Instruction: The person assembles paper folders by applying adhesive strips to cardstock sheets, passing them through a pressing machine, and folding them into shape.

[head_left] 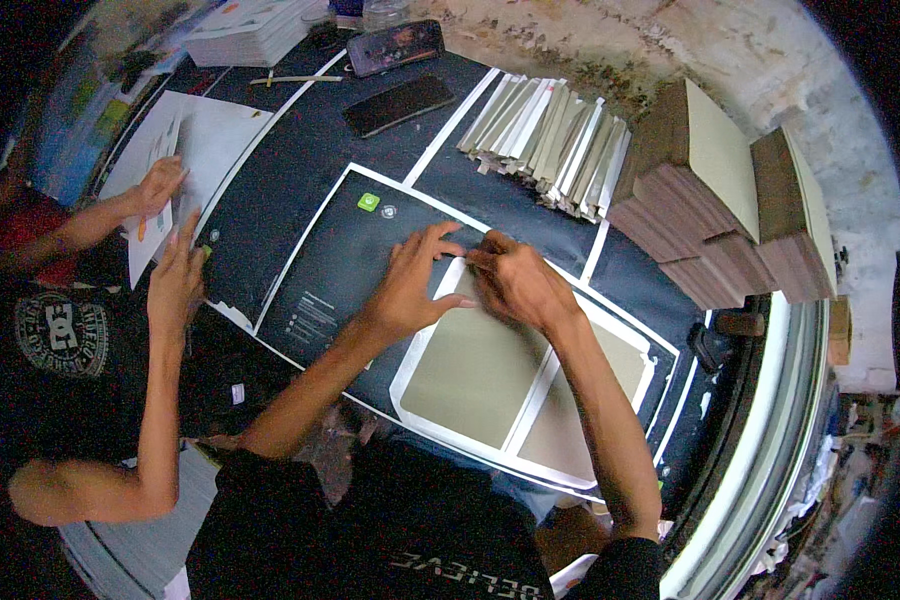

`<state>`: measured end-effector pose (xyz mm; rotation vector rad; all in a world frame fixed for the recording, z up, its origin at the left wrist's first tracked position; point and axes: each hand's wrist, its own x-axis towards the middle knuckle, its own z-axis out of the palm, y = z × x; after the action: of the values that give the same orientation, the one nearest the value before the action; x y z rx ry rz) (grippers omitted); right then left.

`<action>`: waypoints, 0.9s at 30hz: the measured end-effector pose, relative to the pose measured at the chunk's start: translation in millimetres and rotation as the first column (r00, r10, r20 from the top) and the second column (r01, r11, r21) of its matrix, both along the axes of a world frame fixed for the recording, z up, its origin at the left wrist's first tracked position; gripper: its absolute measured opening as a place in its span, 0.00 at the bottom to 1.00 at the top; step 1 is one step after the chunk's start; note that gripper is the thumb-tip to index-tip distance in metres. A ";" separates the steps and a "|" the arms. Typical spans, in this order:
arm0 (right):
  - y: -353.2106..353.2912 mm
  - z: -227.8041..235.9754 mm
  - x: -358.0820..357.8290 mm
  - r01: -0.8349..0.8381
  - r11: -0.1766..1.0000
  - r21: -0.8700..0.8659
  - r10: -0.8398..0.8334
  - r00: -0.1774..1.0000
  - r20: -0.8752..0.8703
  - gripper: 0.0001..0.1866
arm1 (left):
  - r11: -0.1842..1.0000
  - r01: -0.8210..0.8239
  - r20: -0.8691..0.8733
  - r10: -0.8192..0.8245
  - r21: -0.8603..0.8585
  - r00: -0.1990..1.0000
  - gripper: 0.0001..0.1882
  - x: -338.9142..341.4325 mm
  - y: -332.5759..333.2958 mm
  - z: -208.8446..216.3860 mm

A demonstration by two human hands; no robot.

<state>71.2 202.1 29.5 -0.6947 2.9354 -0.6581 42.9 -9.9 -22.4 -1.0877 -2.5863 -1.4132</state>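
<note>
Grey board (465, 385): on white sheet (533, 403), along table's (300, 185) near edge; far corner beside fingers.
Left hand (415, 285): spread, thumb over board.
Right hand (520, 278): curled there — pinch, cannot tell.

A white paper (531, 399) lies flat, with two stiff boards on it. The left board (470, 372) is flat, plain and grey-green, with four straight sides. The right board (562, 424) is flat and much the same colour, but part of it is hidden. A thin white band runs between the boards on the paper, so they do not touch. The paper peeks out past their edges like a rim.
</note>
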 end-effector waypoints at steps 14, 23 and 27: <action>-4.2 -8.5 53.7 0.101 0.981 -0.163 -0.126 0.980 -0.151 0.21 | 0.966 0.081 -0.215 -0.136 -0.245 0.967 0.38 7.0 -1.3 23.0; -1.4 -29.5 70.6 0.154 0.948 -0.279 -0.244 0.914 -0.324 0.26 | 0.912 0.128 -0.186 -0.214 -0.391 0.959 0.35 6.7 1.3 27.1; -2.3 -26.6 75.1 0.195 0.959 -0.204 -0.257 0.903 -0.346 0.28 | 0.910 0.058 -0.278 -0.185 -0.410 0.943 0.36 13.3 4.5 30.9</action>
<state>146.3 199.7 2.8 -0.5420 3.3782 -0.8882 56.3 -5.4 8.5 -1.4066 -2.6595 -0.6561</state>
